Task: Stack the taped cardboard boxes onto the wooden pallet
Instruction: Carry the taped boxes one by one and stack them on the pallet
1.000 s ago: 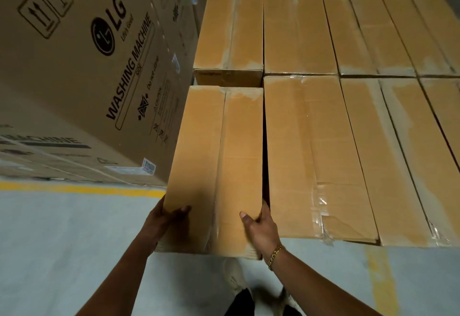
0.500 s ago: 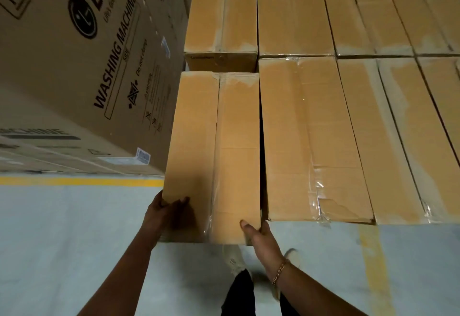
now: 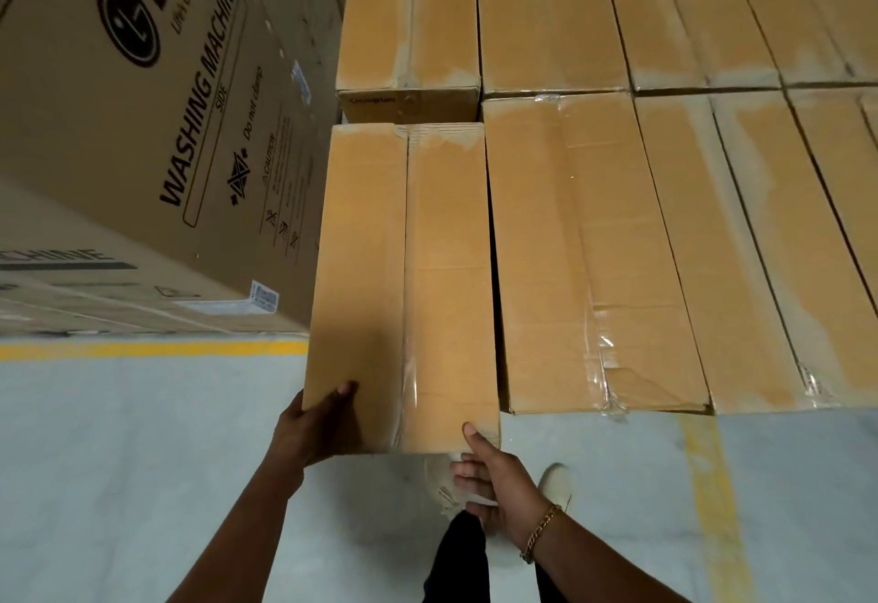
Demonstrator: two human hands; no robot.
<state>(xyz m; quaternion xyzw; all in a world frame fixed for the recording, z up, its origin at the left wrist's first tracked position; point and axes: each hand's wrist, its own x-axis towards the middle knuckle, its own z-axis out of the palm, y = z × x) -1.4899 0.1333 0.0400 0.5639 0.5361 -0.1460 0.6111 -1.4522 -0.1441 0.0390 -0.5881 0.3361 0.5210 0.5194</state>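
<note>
1. The taped box (image 3: 404, 279) lies lengthwise at the left edge of the stacked boxes (image 3: 712, 222). Clear tape runs down its centre seam.
2. The left hand (image 3: 313, 426) grips the near left corner of the taped box. Its thumb (image 3: 344, 388) lies flat on the top face, and its fingers are hidden underneath.
3. The right hand (image 3: 499, 479) is at the near right corner of the taped box. Its thumb tip (image 3: 475, 434) presses the top edge there. Its fingers (image 3: 463, 469) curl just below the near end, but whether they touch the underside cannot be told.
4. The far end of the taped box meets the printed end face of the far-row box (image 3: 408, 103).
5. Just right of the taped box, across a narrow dark gap, lies the neighbouring box (image 3: 594, 260). The near end of the taped box juts out past the near end of this one.
6. Whether the taped box already rests on something or is carried by the hands cannot be told.
7. Left of the taped box stands a large washing-machine carton (image 3: 142, 127), close beside its left side.
8. Below the near end of the taped box are a grey floor (image 3: 119, 460), a yellow line (image 3: 152, 348) on that floor and a pale shoe (image 3: 556, 483).
9. A gold bracelet (image 3: 539, 533) circles the right wrist.
</note>
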